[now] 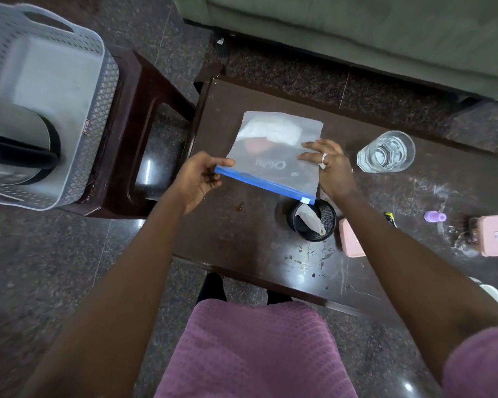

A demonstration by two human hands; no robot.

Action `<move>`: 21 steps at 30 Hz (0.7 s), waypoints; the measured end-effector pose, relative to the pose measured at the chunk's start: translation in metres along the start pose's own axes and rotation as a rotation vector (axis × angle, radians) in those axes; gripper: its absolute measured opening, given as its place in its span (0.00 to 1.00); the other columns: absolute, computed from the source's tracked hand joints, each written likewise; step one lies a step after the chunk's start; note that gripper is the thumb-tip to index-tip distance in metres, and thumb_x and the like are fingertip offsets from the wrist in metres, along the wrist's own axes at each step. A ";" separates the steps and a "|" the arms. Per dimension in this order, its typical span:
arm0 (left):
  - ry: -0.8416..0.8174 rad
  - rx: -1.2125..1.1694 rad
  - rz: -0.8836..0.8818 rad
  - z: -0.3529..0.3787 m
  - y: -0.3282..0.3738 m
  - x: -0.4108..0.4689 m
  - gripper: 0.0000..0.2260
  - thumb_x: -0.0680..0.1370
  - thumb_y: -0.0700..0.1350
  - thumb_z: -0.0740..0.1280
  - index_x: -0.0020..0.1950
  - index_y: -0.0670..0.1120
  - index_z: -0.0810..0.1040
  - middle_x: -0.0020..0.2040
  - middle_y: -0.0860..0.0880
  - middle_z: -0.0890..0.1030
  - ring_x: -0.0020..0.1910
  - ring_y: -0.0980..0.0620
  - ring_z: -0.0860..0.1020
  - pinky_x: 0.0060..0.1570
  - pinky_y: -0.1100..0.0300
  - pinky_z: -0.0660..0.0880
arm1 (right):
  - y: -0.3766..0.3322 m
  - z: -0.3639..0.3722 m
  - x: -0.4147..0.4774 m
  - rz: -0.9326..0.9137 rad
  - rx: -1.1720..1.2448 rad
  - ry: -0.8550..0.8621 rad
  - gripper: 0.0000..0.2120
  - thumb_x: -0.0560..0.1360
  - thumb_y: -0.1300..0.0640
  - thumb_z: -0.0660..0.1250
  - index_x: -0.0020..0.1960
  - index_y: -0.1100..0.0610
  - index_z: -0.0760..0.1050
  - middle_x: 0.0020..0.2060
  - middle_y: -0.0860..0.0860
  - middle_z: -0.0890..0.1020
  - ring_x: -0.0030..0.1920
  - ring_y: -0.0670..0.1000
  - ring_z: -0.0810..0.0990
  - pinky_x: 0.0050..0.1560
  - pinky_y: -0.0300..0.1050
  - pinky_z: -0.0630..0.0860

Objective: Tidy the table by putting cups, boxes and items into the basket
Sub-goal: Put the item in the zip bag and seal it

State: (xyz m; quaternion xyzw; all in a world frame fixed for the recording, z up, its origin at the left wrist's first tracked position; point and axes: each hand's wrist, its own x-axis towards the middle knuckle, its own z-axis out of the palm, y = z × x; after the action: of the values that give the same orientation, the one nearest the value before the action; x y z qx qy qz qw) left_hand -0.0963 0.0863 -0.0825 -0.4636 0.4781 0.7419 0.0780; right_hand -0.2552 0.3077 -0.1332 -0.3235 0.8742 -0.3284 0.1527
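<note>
Bag point(273, 156): left hand point(199, 179) pinches zip edge; right hand point(331, 170) lies on it, grip unclear.
Risk: I may knock the nearby glass point(385, 152).

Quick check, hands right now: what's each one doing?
Left hand: closed, pinching the pouch at its blue zip end.
Right hand: fingers laid on the pouch's right edge; whether it grips cannot be told.

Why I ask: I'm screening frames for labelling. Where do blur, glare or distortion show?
Head view: the basket is blurred at left; glare spots the glossy table and floor; the wide lens bows the table's edges; the zip bag looks fairly sharp.
</note>
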 end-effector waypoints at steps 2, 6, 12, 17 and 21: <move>-0.022 0.010 0.045 -0.002 0.001 0.006 0.19 0.72 0.32 0.48 0.43 0.40 0.79 0.47 0.46 0.79 0.37 0.56 0.68 0.38 0.67 0.70 | -0.001 -0.002 0.000 0.025 0.032 -0.013 0.21 0.67 0.79 0.63 0.52 0.61 0.82 0.54 0.55 0.83 0.62 0.59 0.74 0.63 0.38 0.65; -0.100 0.204 0.143 0.001 0.004 0.019 0.25 0.69 0.22 0.50 0.56 0.39 0.76 0.51 0.46 0.76 0.43 0.57 0.72 0.40 0.71 0.70 | -0.001 -0.003 -0.006 0.047 0.106 -0.044 0.23 0.66 0.81 0.62 0.52 0.61 0.82 0.52 0.55 0.83 0.60 0.53 0.77 0.65 0.42 0.69; -0.036 0.488 0.264 0.009 0.001 0.046 0.20 0.70 0.29 0.69 0.61 0.40 0.75 0.64 0.38 0.70 0.59 0.47 0.74 0.56 0.66 0.73 | -0.006 -0.003 -0.003 0.449 0.532 -0.026 0.12 0.71 0.73 0.65 0.43 0.60 0.83 0.39 0.51 0.85 0.38 0.39 0.80 0.44 0.37 0.78; -0.055 0.614 0.264 0.024 -0.004 0.071 0.17 0.74 0.39 0.70 0.63 0.41 0.75 0.66 0.45 0.62 0.63 0.48 0.69 0.69 0.53 0.67 | -0.006 -0.001 -0.002 0.650 0.939 0.098 0.09 0.76 0.64 0.65 0.39 0.57 0.81 0.30 0.43 0.84 0.35 0.43 0.82 0.47 0.40 0.78; -0.032 0.692 0.227 0.038 -0.004 0.084 0.12 0.77 0.47 0.66 0.52 0.39 0.79 0.54 0.45 0.70 0.53 0.50 0.74 0.54 0.57 0.72 | -0.005 -0.001 0.000 0.745 1.089 0.223 0.04 0.73 0.66 0.68 0.45 0.59 0.78 0.41 0.52 0.83 0.42 0.51 0.80 0.56 0.55 0.75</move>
State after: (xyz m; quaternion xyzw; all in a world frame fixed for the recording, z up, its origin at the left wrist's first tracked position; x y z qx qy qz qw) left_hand -0.1642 0.0903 -0.1445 -0.3421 0.7481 0.5472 0.1547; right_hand -0.2527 0.3050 -0.1292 0.1590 0.6475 -0.6796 0.3059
